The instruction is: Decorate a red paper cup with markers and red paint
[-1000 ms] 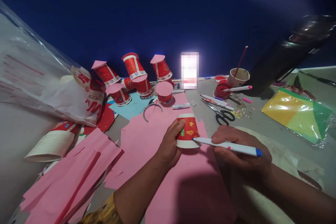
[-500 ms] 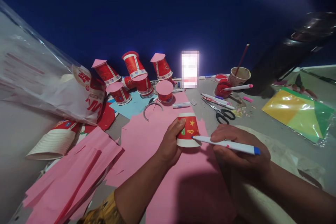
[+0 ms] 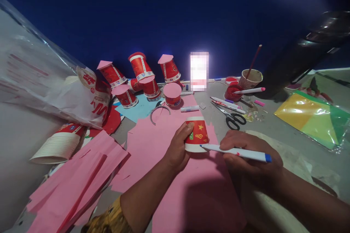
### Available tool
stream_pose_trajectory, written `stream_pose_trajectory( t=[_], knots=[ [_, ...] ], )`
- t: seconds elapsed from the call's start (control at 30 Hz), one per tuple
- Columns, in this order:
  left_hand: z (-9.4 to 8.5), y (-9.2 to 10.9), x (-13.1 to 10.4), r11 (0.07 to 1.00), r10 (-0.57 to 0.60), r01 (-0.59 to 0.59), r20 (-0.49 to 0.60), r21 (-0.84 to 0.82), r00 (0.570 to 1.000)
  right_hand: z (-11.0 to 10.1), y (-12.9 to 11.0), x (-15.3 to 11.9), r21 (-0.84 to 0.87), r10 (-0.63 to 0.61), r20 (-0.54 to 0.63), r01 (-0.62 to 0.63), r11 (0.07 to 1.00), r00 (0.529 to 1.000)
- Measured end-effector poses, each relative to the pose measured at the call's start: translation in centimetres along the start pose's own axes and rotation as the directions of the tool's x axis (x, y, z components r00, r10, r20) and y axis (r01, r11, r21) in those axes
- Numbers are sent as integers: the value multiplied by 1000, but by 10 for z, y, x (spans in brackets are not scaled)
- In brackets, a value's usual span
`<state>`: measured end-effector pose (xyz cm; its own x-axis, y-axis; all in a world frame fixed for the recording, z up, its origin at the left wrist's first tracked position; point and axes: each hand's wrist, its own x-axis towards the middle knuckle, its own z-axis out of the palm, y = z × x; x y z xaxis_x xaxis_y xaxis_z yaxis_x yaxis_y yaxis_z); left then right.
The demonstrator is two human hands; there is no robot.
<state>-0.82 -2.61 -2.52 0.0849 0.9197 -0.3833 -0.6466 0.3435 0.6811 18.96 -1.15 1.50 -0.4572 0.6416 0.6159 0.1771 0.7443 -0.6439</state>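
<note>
Upside down over the pink paper [image 3: 153, 153], a red paper cup [image 3: 200, 131] with a yellow star is gripped by my left hand [image 3: 178, 147], thumb on its side. My right hand [image 3: 251, 153] holds a white marker [image 3: 237, 152] with a blue end. The marker's tip meets the white band along the cup's lower edge. Behind the paper stand several red cups [image 3: 172, 100], many topped with pink paper. Black-handled scissors [image 3: 232, 119] lie beyond my right hand.
A plastic bag [image 3: 49, 65] and stacked cups [image 3: 58, 145] are at the left, above folded pink sheets [image 3: 79, 178]. On the right are a cup with a stick [image 3: 250, 78], a packet of coloured paper [image 3: 308, 116] and a dark cylindrical object [image 3: 298, 54].
The marker's tip has moved down slightly, from the lower edge of the cup's red part onto its white band. Both hands keep their hold.
</note>
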Motion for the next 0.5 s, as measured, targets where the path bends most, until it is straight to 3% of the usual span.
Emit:
stream_pose_trajectory(
  t=[0.4,0.5],
  knots=[
    [-1,-1,1,1000,12,-12,3,-19,1000,-3,-3,2,7,-10,104,9,1000,995],
    [0,0,0,1000,5,-5,3,-29,1000,-1,-1,0,6,18,61,-18,1000,998]
  ],
)
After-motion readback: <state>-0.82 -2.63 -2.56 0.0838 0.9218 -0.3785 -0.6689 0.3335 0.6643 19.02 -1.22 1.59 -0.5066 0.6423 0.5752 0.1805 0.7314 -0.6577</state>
